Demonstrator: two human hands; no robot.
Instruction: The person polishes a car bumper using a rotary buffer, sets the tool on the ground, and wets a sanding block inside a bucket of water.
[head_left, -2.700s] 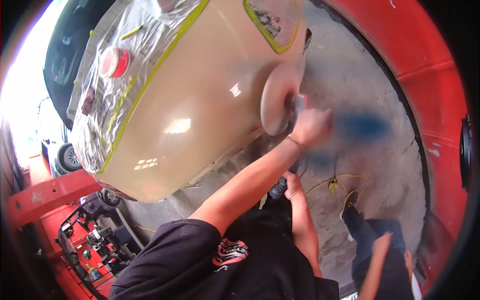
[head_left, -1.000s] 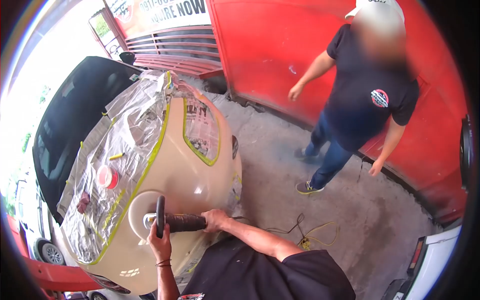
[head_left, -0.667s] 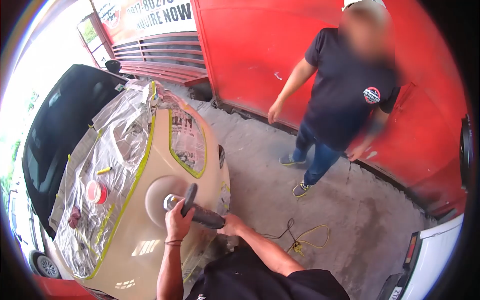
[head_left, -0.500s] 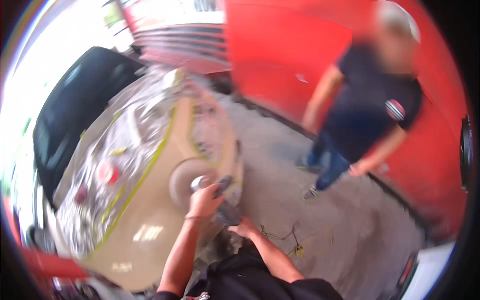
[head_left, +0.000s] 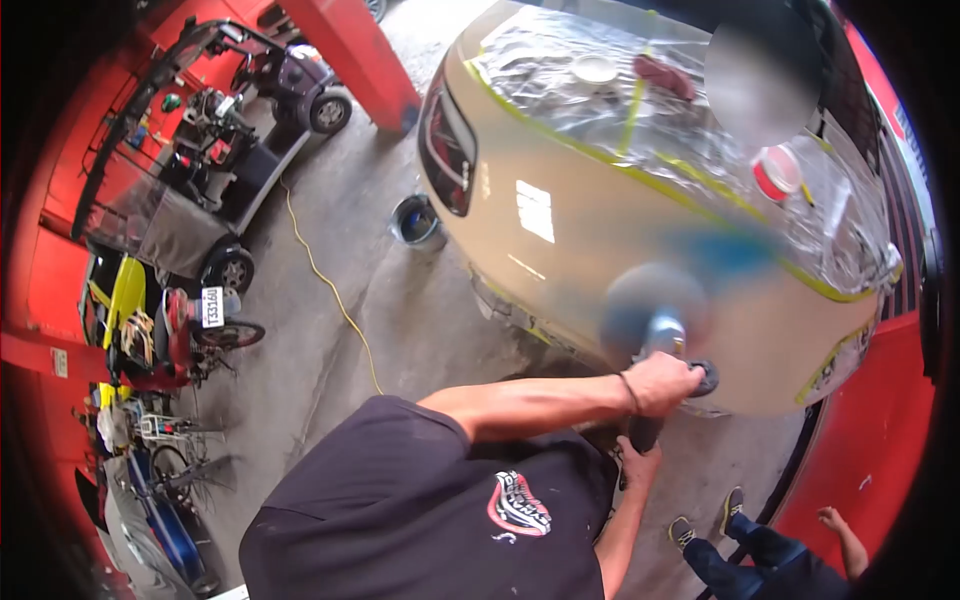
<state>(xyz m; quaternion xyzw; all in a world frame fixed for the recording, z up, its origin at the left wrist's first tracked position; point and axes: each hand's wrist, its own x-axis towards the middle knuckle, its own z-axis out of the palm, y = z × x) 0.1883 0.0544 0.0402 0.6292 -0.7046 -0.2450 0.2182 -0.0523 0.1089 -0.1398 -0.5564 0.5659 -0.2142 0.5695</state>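
Observation:
My left hand (head_left: 662,384) is closed on the front grip of a polisher (head_left: 668,332), near its round pad. Further back, my right hand (head_left: 638,462) is wrapped round the polisher's dark body. The pad (head_left: 655,295) lies against the beige car bumper (head_left: 570,225) and looks blurred. Beside it, a blue smear (head_left: 722,258) marks the paint. Clear plastic sheeting (head_left: 560,95), edged with yellow-green tape, covers the car above. On it rest a red-and-white round container (head_left: 777,173), a dark red cloth (head_left: 664,78) and a white round lid or dish (head_left: 595,69).
A bucket (head_left: 417,222) stands on the concrete by the tail light (head_left: 447,145). A yellow cord (head_left: 325,275) crosses the floor. A golf cart (head_left: 190,190), motorbike (head_left: 180,335) and bicycles line the left. Another person's legs (head_left: 745,548) show at lower right, near a red wall.
My view has swung left, bringing the tail light, bucket and parked vehicles into sight. Both hands still hold the polisher on the bumper. The other person now appears at lower right.

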